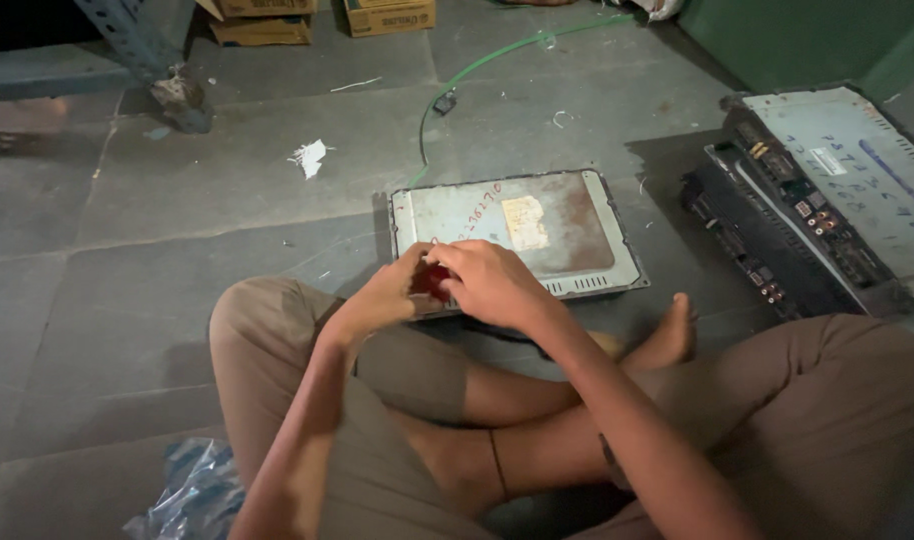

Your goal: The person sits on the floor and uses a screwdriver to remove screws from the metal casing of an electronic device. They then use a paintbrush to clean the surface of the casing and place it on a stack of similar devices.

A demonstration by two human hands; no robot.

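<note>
A: Both hands, left [392, 295] and right [487, 283], had fingers closed round a small red tool [430, 282] at the metal case's [567, 225] seven o'clock corner.

B: Risk noted: a slip could gouge the bare foot [672, 335] nearby.

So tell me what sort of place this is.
Probably a repair or scrap workshop floor. A person sits cross-legged on bare stone slabs, both hands at a rusty metal electronics case. More opened units are stacked on the right, and cardboard boxes line the far edge.
</note>
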